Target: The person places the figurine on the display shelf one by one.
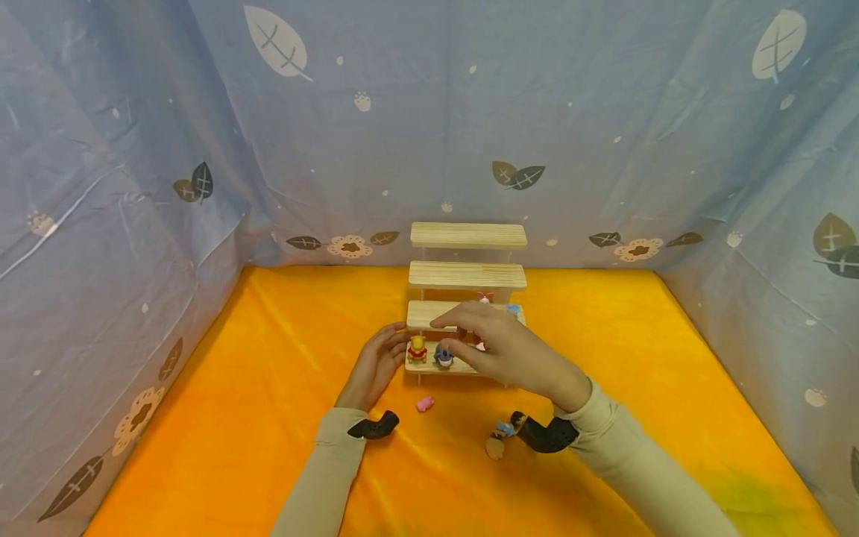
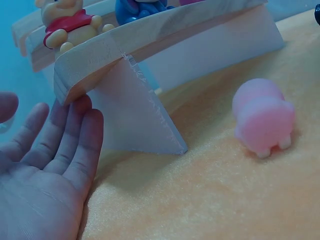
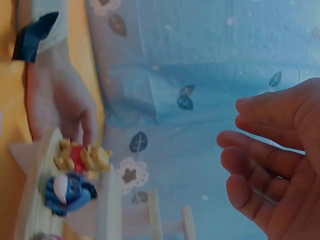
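Note:
A stepped wooden display shelf (image 1: 467, 236) stands ahead of me. My left hand (image 1: 377, 365) is at its left end, fingertips touching the lowest board's underside edge in the left wrist view. On that board sit a yellow bear figurine (image 1: 417, 349) in a red shirt and a blue donkey figurine (image 1: 444, 354). My right hand (image 3: 272, 170) hovers over the lower boards, its fingers loosely bent and holding nothing. In the head view it partly hides more figurines behind it. A pink figurine (image 2: 264, 117) lies on the cloth in front of the shelf.
A tan-and-blue figurine (image 1: 495, 446) lies on the orange cloth (image 1: 268, 447) near the right wrist's black camera mount (image 1: 546, 434). A red-and-white figurine (image 1: 485, 297) and a light blue one (image 1: 513, 309) show beyond the right hand. Patterned fabric walls (image 1: 403, 134) surround the back and sides.

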Available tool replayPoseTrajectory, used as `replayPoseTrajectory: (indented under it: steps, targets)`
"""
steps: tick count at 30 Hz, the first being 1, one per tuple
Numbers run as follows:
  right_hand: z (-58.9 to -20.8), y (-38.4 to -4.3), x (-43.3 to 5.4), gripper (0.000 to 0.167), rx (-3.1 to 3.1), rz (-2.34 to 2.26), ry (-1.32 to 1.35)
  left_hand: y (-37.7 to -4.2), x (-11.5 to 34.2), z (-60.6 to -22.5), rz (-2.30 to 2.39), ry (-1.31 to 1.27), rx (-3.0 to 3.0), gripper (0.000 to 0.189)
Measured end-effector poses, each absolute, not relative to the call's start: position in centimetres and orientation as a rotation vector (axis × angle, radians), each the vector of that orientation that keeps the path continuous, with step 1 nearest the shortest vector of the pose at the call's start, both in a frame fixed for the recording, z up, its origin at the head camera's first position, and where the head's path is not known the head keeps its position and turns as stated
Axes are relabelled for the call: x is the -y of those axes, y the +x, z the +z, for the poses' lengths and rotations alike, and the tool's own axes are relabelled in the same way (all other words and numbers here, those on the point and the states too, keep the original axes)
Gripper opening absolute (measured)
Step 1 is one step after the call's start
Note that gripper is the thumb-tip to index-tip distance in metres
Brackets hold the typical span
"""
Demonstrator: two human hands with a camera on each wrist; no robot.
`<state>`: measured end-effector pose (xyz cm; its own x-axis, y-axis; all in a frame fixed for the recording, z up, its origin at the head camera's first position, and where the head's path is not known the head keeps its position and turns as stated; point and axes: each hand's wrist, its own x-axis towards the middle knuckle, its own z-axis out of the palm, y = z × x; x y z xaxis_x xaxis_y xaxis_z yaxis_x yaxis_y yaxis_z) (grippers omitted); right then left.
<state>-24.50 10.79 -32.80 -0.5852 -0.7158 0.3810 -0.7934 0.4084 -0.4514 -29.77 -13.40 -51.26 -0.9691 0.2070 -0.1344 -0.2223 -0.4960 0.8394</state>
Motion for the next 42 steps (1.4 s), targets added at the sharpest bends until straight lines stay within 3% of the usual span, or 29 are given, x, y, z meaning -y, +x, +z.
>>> replayPoseTrajectory:
  steps: [13, 42]
  targets:
    - [-35.7, -23.0, -9.1, 0.021, 2.632, 1.012, 1.439, -29.7, 13.6, -51.2, 2.532, 0.007, -1.406, 0.035]
    - [-44.0, -21.8, -6.4, 0.032, 3.027, 0.69, 1.56, -29.6, 13.6, -51.5, 2.536, 0.024, -1.42, 0.034]
